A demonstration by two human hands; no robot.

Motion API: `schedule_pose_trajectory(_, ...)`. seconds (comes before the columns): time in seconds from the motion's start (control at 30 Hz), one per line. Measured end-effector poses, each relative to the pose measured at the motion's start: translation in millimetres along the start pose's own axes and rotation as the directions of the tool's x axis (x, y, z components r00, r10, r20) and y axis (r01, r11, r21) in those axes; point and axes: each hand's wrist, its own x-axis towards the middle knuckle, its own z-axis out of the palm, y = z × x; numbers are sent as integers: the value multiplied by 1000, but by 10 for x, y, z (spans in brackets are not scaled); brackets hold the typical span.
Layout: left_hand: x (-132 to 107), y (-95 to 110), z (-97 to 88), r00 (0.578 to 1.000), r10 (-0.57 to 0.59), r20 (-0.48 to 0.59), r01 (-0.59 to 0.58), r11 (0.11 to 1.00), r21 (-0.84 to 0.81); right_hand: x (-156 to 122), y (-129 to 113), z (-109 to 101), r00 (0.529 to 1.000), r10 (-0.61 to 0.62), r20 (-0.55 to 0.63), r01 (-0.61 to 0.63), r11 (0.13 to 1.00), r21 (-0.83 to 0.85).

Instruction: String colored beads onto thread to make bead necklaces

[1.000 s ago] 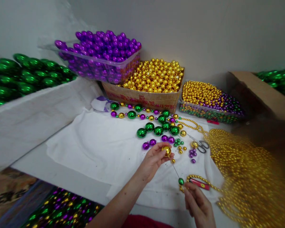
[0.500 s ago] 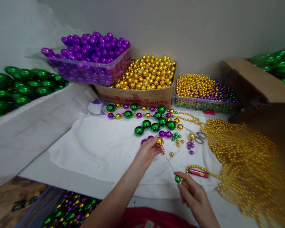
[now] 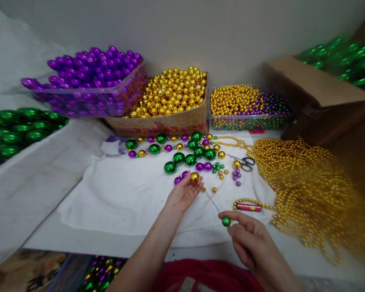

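My left hand (image 3: 184, 194) pinches a shiny gold bead (image 3: 195, 177) between thumb and fingers, palm turned partly up. My right hand (image 3: 251, 239) grips a thin needle (image 3: 213, 202) near its lower end, where a green bead (image 3: 226, 221) sits at the fingertips. The needle slants up to the left, and its tip is apart from the gold bead. Beyond my hands lie large green beads (image 3: 190, 159), purple beads (image 3: 203, 166) and clusters of small purple ones (image 3: 236, 175). A finished-looking beaded strand (image 3: 154, 149) stretches behind them on the white cloth (image 3: 115, 194).
At the back stand a tub of purple beads (image 3: 88, 95), a carton of gold beads (image 3: 167, 123) and a tub of small mixed beads (image 3: 249, 117). Scissors (image 3: 247, 164), a red tube (image 3: 248, 207) and a heap of gold bead chain (image 3: 304, 186) lie to the right.
The needle tip has come away from the gold bead, leaving a gap between them. My view has turned a little to the right, so the scene sits further left.
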Motion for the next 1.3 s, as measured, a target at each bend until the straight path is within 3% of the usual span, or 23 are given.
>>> schedule_pose_trajectory(0.27,20,-42,-16,998,-5,-68,4,1000,-9,149,36,18,999,-33,-18,32,998,-45)
schedule_pose_trajectory(0.4,15,-57,-46,998,11,-60,-12,1000,-26,183,82,-24,990,-139,-26,130,965,-228)
schedule_pose_trajectory(0.53,0,-68,-79,997,27,-68,-29,999,-30,155,100,-47,964,-266,-30,225,866,-447)
schedule_pose_trajectory(1.03,-42,-71,-155,992,71,-104,-73,997,-16,215,-12,41,962,-259,80,251,738,-626)
schedule_pose_trajectory(1.17,-71,-79,-172,993,65,-96,-65,998,6,213,-196,89,950,-279,141,288,607,-741)
schedule_pose_trajectory(1.3,-109,-88,-203,993,53,-103,-53,999,9,130,-506,126,928,-307,210,315,349,-883)
